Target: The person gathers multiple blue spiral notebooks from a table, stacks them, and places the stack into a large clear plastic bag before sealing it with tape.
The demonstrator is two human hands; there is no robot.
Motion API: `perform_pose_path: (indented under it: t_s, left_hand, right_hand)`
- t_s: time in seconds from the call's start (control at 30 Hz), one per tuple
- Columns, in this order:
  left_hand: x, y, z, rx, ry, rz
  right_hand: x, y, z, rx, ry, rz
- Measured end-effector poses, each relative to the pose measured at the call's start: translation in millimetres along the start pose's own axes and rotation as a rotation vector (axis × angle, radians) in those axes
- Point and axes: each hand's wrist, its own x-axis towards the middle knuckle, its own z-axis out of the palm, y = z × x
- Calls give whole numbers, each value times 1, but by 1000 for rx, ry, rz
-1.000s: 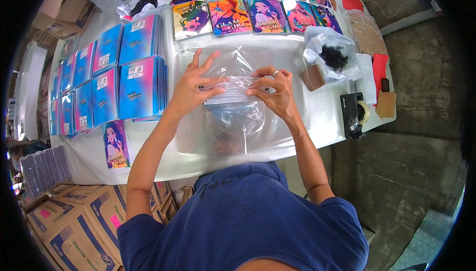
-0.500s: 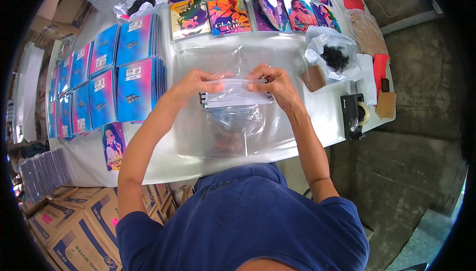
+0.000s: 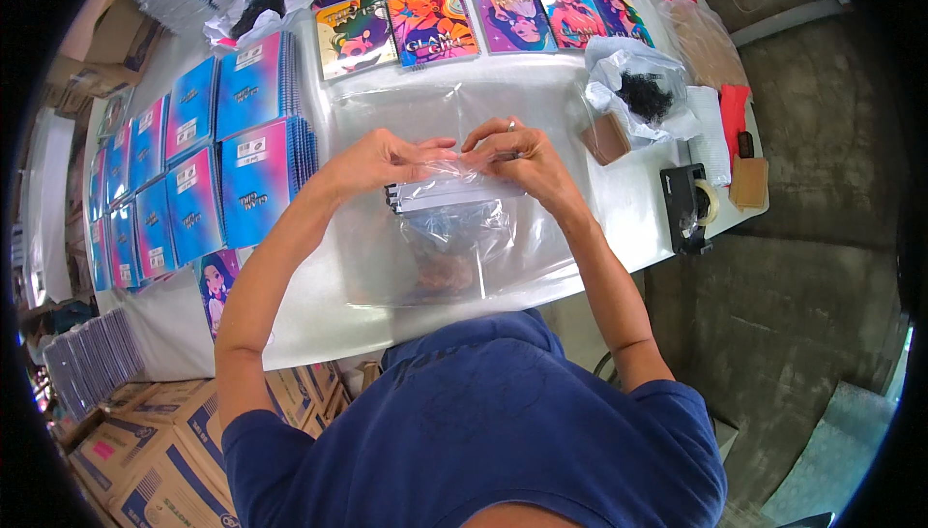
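Observation:
A stack of spiral notebooks point(image 3: 454, 193) stands in front of me with its white page edges up and black coils at its left end. It is inside a clear plastic bag point(image 3: 483, 230), whose film gathers over the top edge. My left hand point(image 3: 379, 160) holds the film at the left, fingers reaching inward over it. My right hand point(image 3: 527, 162), with a ring on one finger, pinches the film at the right. Their fingertips nearly meet above the stack. The fingers partly hide the film between them.
Blue and pink notebook stacks point(image 3: 253, 175) stand at left. Notebooks with colourful illustrated covers point(image 3: 432, 27) lie in rows at the far side. At right are a black tape dispenser point(image 3: 682, 211), a brown block point(image 3: 606, 138) and black material in white wrapping point(image 3: 594, 69). Cardboard boxes point(image 3: 159, 451) sit lower left.
My hands have come closer together, drawing the film inward over the stack. Another person's hand at the far notebooks has left the view, and the view has shifted slightly.

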Motion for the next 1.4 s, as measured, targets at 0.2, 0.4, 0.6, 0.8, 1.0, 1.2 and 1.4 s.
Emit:
perform_pose_path:
  t_s: [0.2,0.4,0.6,0.8,1.0,1.2,1.4]
  left_hand:
    - [-13,37,15,995,-25,45]
    - [-30,36,43,1347,79,136]
    - [-37,24,54,1474,247,292]
    - [-36,18,60,1499,299,343]
    - [-36,20,60,1426,267,250]
    - [-5,27,37,917,197,-41]
    - [9,36,34,911,72,-169]
  right_hand:
    - [-2,12,1,-218,38,-83]
    - [-31,-15,-10,-764,28,-353]
    - [-85,-34,19,-558,380,72]
    - [-80,-6,90,470,325,365]
    - [-76,38,122,630,481,157]
    - [-68,41,123,665,473,121]
    - [-85,77,55,403,48,132]
